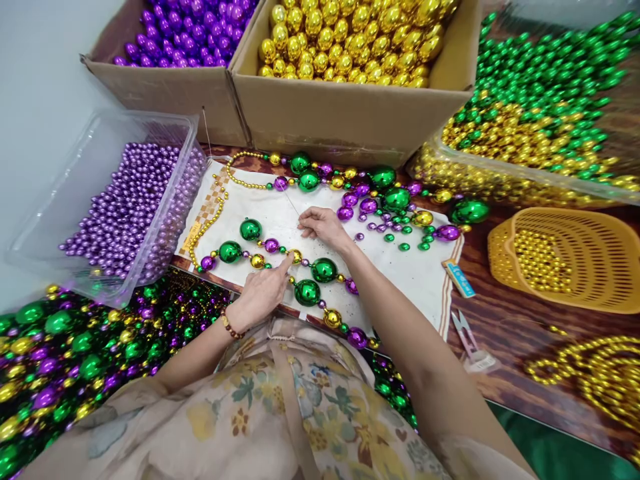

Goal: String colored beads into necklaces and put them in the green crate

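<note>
My left hand (263, 290), with a beaded bracelet (233, 327) at the wrist, is closed over a strand of beads (271, 245). Its index fingertip presses a gold bead, and the hand hides part of a second strand (307, 292) below. Above and to the right, my right hand (323, 225) pinches a thin needle (290, 200) that slants up to the left. Both strands mix large green, purple and gold beads. They lie on a white cloth (400, 287). Loose purple and green beads (373, 220) sit right of my right hand.
Cardboard boxes of purple beads (195, 30) and gold beads (350, 40) stand behind the cloth. A clear tub (193, 127) holds small purple beads. To the right are a yellow basket (600, 247), thread snips (465, 333), a blue-labelled item (460, 278) and gold bead chains (610, 373).
</note>
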A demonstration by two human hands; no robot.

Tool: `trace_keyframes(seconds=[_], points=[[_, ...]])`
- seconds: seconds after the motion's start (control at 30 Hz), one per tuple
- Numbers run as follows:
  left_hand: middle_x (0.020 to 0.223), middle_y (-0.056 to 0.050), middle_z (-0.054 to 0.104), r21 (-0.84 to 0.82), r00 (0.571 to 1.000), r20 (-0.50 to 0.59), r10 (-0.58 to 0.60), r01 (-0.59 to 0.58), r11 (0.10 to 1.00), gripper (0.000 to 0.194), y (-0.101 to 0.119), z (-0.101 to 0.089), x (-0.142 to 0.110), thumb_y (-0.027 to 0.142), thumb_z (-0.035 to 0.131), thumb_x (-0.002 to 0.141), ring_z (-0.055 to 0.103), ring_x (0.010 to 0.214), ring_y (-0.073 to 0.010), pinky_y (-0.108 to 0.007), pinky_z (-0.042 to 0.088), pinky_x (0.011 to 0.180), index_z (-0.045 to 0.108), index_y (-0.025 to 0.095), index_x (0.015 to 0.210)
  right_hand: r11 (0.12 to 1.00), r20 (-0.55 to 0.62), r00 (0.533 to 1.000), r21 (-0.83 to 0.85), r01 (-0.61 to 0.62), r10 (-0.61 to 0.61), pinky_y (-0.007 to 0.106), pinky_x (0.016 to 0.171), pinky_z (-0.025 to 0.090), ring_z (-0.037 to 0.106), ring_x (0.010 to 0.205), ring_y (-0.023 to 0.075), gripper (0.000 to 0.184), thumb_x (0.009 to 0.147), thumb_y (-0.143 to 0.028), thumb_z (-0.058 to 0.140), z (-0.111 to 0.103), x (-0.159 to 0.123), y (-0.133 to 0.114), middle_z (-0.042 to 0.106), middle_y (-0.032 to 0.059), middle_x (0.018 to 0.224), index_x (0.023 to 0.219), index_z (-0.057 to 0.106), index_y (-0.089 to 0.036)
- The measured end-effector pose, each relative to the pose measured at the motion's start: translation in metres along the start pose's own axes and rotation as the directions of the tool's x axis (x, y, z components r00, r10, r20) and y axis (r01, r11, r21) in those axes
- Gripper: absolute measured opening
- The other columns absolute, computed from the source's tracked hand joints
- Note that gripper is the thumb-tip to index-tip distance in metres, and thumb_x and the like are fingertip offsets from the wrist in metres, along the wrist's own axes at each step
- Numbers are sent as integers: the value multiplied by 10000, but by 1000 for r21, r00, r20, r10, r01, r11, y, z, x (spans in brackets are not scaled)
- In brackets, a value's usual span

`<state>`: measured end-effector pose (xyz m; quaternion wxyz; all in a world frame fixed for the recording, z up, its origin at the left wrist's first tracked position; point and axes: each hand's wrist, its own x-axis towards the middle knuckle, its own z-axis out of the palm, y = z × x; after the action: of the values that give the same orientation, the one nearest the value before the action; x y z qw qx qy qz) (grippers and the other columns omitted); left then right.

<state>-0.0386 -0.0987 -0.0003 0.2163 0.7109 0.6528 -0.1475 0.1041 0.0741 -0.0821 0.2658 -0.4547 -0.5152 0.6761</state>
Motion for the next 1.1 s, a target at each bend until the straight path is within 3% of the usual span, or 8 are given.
trace_keyframes(seconds=[0.3, 0.73, 1.0, 1.1], points=[[1005, -151, 753, 32, 997, -9, -81, 82, 996, 544, -9, -12, 6, 263, 313, 1052, 731, 958, -275, -353, 525, 789, 332, 188, 1590, 1000, 0, 1000, -19, 4, -4, 149, 427, 405, 647, 502, 91, 69, 755, -155, 698, -1, -1, -1, 720, 21, 697, 785, 636, -147], [987, -119, 763, -7, 986, -76, -148, 148, 989, 592, -22, -15, 0, 276, 351, 1051, 733, 941, -263, -338, 525, 794, 237, 170, 1622, 1000, -13, 1000, -16, -6, 6, 147, 412, 399, 647, 493, 87, 56, 752, -110, 645, 0, -1, -1, 704, 4, 675, 789, 634, -151], [1027, -132, 766, -13, 963, -95, -253, 253, 967, 556, -39, -16, 1, 304, 364, 1054, 735, 959, -269, -366, 531, 825, 317, 193, 1598, 1000, -14, 1000, -16, -8, 8, 154, 419, 400, 650, 501, 94, 78, 735, -150, 695, -1, 1, 2, 712, 14, 698, 787, 637, -155], [1020, -117, 765, -44, 956, -137, -260, 256, 966, 574, -42, -18, 3, 305, 356, 1056, 731, 945, -249, -340, 522, 813, 272, 193, 1613, 1000, -9, 1000, -20, -6, 6, 159, 426, 406, 654, 509, 99, 97, 727, -184, 707, -2, 2, 3, 719, 22, 709, 789, 638, -157]])
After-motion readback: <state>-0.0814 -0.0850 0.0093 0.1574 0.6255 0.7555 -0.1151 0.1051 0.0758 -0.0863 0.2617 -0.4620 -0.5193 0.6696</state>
